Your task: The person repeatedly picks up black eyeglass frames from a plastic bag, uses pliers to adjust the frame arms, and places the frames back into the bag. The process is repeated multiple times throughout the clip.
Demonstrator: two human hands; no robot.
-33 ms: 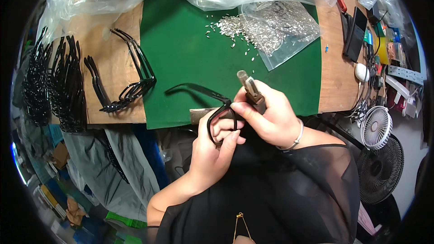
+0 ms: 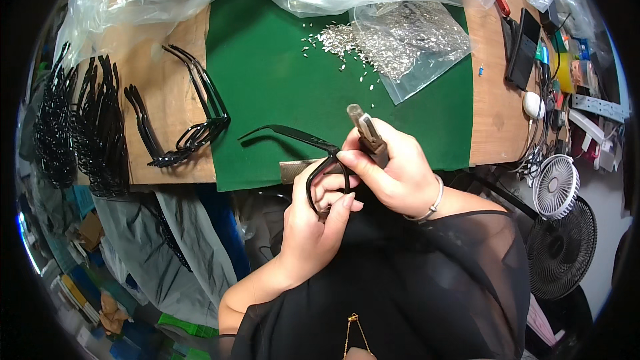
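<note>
Your left hand (image 2: 310, 237) holds the black glasses (image 2: 332, 152) by the rim; your right hand (image 2: 395, 167), nearer the hinge, grips a tool (image 2: 371, 137), pliers perhaps. The long side arm (image 2: 293, 135) points left and slightly far, over green cloth (image 2: 420, 135).

Spectacles (image 2: 300, 136) near front of mat (image 2: 280, 73), bag (image 2: 417, 43) behind, fans (image 2: 556, 188) right
</note>
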